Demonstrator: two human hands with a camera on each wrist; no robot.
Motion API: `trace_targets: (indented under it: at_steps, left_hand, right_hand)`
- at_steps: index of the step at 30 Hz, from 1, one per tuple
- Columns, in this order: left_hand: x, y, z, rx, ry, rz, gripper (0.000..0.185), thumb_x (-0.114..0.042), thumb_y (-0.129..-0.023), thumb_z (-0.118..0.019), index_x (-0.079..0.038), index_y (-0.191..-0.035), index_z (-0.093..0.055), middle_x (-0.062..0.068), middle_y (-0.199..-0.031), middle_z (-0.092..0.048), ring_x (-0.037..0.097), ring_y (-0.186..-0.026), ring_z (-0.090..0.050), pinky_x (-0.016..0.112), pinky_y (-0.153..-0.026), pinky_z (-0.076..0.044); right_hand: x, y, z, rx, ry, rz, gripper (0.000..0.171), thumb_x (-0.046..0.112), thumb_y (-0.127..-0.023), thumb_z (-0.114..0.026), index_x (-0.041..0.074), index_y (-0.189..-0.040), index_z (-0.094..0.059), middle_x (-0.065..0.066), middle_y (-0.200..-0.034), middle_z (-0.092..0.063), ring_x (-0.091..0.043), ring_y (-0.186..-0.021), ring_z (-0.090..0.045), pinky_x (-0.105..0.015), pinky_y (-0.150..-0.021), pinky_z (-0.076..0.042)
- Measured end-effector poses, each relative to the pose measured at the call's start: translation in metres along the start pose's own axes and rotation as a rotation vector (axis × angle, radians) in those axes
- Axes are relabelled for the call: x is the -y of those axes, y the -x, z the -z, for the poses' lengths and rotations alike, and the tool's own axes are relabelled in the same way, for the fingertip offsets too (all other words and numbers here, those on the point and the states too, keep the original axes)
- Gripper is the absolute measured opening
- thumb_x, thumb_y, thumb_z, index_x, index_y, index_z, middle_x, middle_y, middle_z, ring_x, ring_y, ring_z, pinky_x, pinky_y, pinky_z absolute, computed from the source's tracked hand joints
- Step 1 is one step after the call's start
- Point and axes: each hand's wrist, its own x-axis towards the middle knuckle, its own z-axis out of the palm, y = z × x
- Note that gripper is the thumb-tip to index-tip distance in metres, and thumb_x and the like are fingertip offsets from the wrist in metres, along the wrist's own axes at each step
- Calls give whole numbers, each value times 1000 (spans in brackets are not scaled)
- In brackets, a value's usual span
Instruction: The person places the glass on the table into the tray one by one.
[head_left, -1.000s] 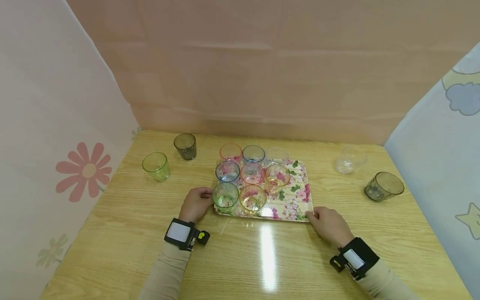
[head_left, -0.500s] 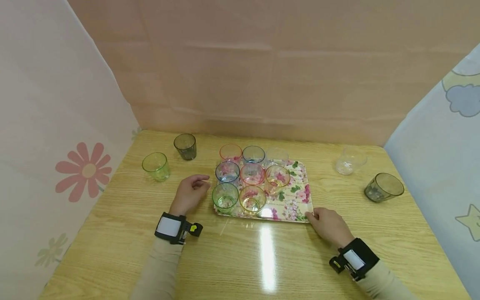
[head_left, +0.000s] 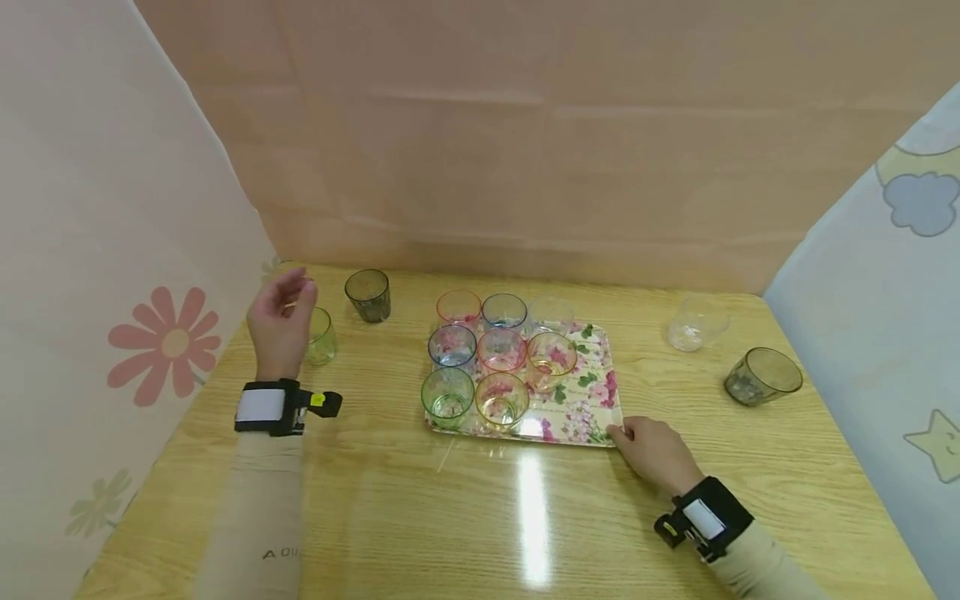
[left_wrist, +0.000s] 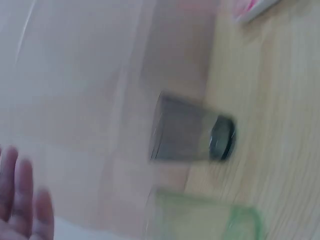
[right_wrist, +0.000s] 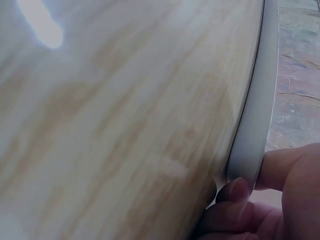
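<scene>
Pinching the near right corner of the floral tray [head_left: 592, 417], the right hand [head_left: 654, 454] sits closest to the camera. The right wrist view shows the thumb and a fingertip clamped on the tray's white rim [right_wrist: 252, 135], probably to keep the tray from sliding on the glossy wooden table [head_left: 525, 517].

On the tray, eight coloured glasses stand upright, packed into its left part. The green glass [head_left: 447, 396] and yellow glass [head_left: 502, 398] fill the near row, with the blue, pink and orange-rimmed ones behind them. The tray's right strip is bare, so I'd guess that's the room left for more glasses.

Left of the tray, well away from it, the left hand [head_left: 281, 321] hovers above the table with its fingers loosely spread, holding nothing. It's right beside a light green glass [head_left: 321, 336], partly covering it from the head camera, and I can't tell whether it touches the glass. The left wrist view is blurry but shows that green glass [left_wrist: 205, 220] just below a smoky grey glass [left_wrist: 192, 135], with relaxed fingers [left_wrist: 20, 195] off to the side.

Right of the tray, further back, a clear glass [head_left: 693, 321] and another grey glass [head_left: 761, 377] stand apart on the table.
</scene>
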Motion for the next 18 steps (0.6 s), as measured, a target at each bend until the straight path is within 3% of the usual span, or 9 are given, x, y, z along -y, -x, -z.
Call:
trace_targets:
  at_steps: [4, 8, 11, 14, 18]
  left_hand:
    - [21, -18, 21, -193, 24, 27, 29, -13, -102, -63, -1, -128, -66, -11, -106, -63, 6, -101, -56, 21, -85, -42]
    - [39, -22, 34, -249, 101, 88, 38, -17, -104, -58, -2, -139, -56, 2, -129, -57, 14, -120, -50, 23, -102, -38]
    - [52, -18, 39, -209, 241, 163, 58, -23, -103, -59, -1, -152, -38, 13, -152, -40, 20, -139, -37, 22, -113, -29]
    - [60, -8, 40, -126, 355, 257, 91, -39, -98, -67, -5, -162, -12, 17, -167, -14, 21, -153, -17, 24, -121, -15]
    - [63, 2, 37, -36, 363, 354, 115, -51, -90, -70, -14, -163, 11, 12, -170, 7, 20, -157, 3, 30, -124, -5]
  right_hand:
    - [-2, -1, -1, -8, -2, 16, 43, 25, -104, -58, 14, -64, -44, 3, -55, -35, -14, -49, -35, -28, -51, -27]
    - [-3, -1, -2, -15, -5, 22, 44, 25, -104, -58, 14, -63, -44, 3, -55, -35, -14, -48, -35, -27, -51, -27]
    - [-4, -1, -3, -14, -9, 23, 44, 25, -104, -58, 14, -63, -44, 3, -55, -35, -14, -48, -34, -27, -51, -27]
    - [-4, -2, -2, -10, -13, 25, 44, 24, -103, -58, 14, -63, -43, 3, -55, -35, -13, -48, -34, -27, -51, -27]
    - [-3, -3, -1, -5, -24, 27, 45, 24, -103, -58, 14, -63, -42, 3, -55, -34, -13, -49, -33, -26, -52, -26]
